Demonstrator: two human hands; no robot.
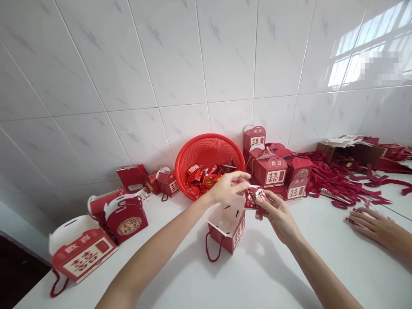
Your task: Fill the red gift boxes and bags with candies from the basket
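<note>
My right hand (279,210) pinches a small red-and-white wrapped candy packet (252,196) between thumb and fingers. At the packet's upper left edge, the fingers of my left hand (231,185) are closed on it too. Below both hands an open red gift box (236,234) stands upright on the table, its white inside facing up and a dark red cord handle hanging down its left side. Just behind my left hand is a red plastic basket (185,150) with red wrapped sweets (201,178) inside; my left hand and forearm hide part of its front rim.
Red gift boxes (273,171) are stacked right of the basket. More boxes (85,253) stand at the left. Dark red ribbons (328,178) lie in a heap by a cardboard box (370,154). Another person's hand (376,225) rests on the white table (273,279) at right. A tiled wall (180,64) closes the back.
</note>
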